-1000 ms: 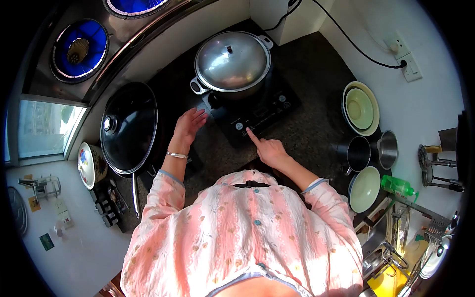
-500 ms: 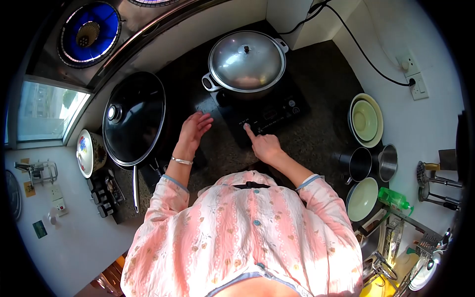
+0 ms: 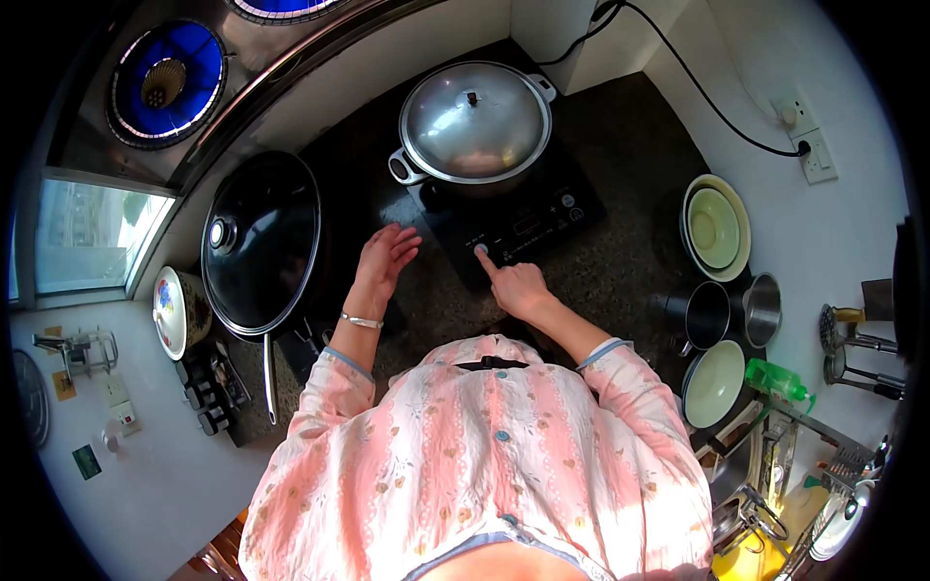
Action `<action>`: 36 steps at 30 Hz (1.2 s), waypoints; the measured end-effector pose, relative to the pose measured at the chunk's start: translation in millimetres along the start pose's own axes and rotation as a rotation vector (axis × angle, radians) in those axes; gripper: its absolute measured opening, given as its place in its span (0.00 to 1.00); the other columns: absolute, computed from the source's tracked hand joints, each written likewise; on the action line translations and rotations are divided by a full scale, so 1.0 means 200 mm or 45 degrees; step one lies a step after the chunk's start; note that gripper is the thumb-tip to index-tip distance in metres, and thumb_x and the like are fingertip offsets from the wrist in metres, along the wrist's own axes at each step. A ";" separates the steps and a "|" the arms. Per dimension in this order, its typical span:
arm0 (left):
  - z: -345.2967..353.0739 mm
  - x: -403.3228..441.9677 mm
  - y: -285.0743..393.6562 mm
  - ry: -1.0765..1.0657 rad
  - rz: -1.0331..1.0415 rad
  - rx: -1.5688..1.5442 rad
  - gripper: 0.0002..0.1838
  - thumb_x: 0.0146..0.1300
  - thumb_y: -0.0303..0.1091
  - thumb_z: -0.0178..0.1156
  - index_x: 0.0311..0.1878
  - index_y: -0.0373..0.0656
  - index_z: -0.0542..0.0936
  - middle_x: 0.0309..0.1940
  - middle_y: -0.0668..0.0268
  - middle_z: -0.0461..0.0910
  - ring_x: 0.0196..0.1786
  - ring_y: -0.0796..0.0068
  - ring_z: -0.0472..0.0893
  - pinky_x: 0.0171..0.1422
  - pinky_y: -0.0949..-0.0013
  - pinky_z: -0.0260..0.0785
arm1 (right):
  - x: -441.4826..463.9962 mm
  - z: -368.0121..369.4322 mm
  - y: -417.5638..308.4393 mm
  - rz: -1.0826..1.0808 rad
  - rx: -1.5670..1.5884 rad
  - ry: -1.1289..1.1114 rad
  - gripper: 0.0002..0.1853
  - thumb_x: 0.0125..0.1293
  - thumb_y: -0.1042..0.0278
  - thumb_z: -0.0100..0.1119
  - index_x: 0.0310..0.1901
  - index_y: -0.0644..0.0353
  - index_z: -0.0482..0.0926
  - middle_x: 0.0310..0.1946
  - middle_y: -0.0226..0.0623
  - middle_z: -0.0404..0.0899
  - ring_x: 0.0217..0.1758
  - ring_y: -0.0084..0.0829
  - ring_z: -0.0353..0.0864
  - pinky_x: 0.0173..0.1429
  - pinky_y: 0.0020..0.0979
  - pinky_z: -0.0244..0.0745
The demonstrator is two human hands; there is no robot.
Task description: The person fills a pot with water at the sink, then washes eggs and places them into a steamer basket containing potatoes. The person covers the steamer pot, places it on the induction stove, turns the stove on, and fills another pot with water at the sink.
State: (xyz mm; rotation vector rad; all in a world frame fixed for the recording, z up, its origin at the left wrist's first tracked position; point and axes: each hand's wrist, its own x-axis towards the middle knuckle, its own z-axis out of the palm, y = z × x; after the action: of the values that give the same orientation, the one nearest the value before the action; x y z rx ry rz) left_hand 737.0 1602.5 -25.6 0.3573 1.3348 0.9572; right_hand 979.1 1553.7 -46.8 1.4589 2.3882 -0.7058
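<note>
My right hand (image 3: 516, 288) points with its index finger stretched out, the tip on a lit button at the left end of the black induction cooker's (image 3: 531, 226) touch panel. Its other fingers are curled, with nothing in them. On the cooker sits a silver pot (image 3: 412, 167) under a domed metal lid (image 3: 475, 121) with a small black knob. My left hand (image 3: 387, 257) hovers left of the cooker, open and holding nothing, its fingers slightly bent. Left of that hand is a large black wok lid (image 3: 262, 242) with a long silver handle below it.
A flowered enamel pot (image 3: 171, 312) stands at the far left. At right are nested bowls (image 3: 715, 229), a dark mug (image 3: 706, 315), a steel cup (image 3: 762, 310), a pale bowl (image 3: 715, 384) and a green bottle (image 3: 778, 382). A power cord (image 3: 722, 123) runs to the wall socket.
The camera view has shifted slightly. Both hands keep almost the same pose, with the right index finger still on the panel's lit button.
</note>
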 end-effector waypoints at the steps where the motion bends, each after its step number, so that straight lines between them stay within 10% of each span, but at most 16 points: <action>1: 0.01 0.00 0.01 0.003 0.012 0.013 0.17 0.69 0.37 0.52 0.56 0.37 0.67 0.50 0.54 0.77 0.47 0.65 0.80 0.50 0.68 0.73 | 0.00 0.00 0.00 0.002 0.020 0.024 0.42 0.58 0.66 0.54 0.73 0.58 0.47 0.27 0.40 0.83 0.29 0.39 0.84 0.35 0.39 0.78; 9: 0.14 0.14 0.20 -0.007 0.269 0.224 0.23 0.69 0.40 0.52 0.61 0.36 0.63 0.51 0.55 0.75 0.50 0.64 0.79 0.53 0.67 0.72 | -0.20 0.04 0.00 0.005 0.211 0.374 0.39 0.59 0.66 0.54 0.71 0.59 0.50 0.26 0.44 0.81 0.27 0.42 0.82 0.34 0.41 0.77; 17: 0.12 0.21 -0.07 -0.094 -0.119 0.046 0.27 0.71 0.44 0.45 0.66 0.34 0.61 0.59 0.52 0.71 0.56 0.59 0.76 0.57 0.64 0.70 | -0.65 0.21 0.08 0.436 0.627 0.595 0.31 0.62 0.66 0.51 0.68 0.57 0.59 0.28 0.48 0.81 0.28 0.47 0.81 0.34 0.44 0.76; 23: 0.42 0.07 -0.37 -0.545 -0.330 0.378 0.16 0.69 0.38 0.49 0.53 0.39 0.74 0.42 0.63 0.79 0.44 0.69 0.79 0.49 0.69 0.71 | -1.13 0.64 0.03 0.871 0.790 1.107 0.19 0.63 0.68 0.52 0.57 0.53 0.73 0.27 0.45 0.80 0.25 0.44 0.80 0.32 0.41 0.76; 29: 0.70 -0.14 -0.61 -0.899 -0.419 0.549 0.14 0.70 0.38 0.48 0.50 0.39 0.75 0.37 0.64 0.80 0.39 0.71 0.80 0.45 0.71 0.72 | -1.78 1.06 0.07 1.479 1.854 1.424 0.12 0.70 0.66 0.48 0.49 0.58 0.77 0.26 0.32 0.78 0.26 0.19 0.78 0.29 0.20 0.71; 36: 0.69 -0.37 -0.78 -0.956 -0.455 0.727 0.15 0.69 0.38 0.47 0.48 0.39 0.76 0.36 0.64 0.81 0.39 0.71 0.81 0.45 0.71 0.73 | -2.11 1.47 0.37 1.515 2.488 2.343 0.19 0.64 0.58 0.53 0.50 0.63 0.73 0.40 0.40 0.79 0.38 0.31 0.81 0.39 0.25 0.76</action>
State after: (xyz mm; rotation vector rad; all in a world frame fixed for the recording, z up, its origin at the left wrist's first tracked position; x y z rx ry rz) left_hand 927.7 1495.5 -53.4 0.7913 0.8945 0.0819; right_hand 1230.9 1106.9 -125.2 -1.3592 0.4380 0.4496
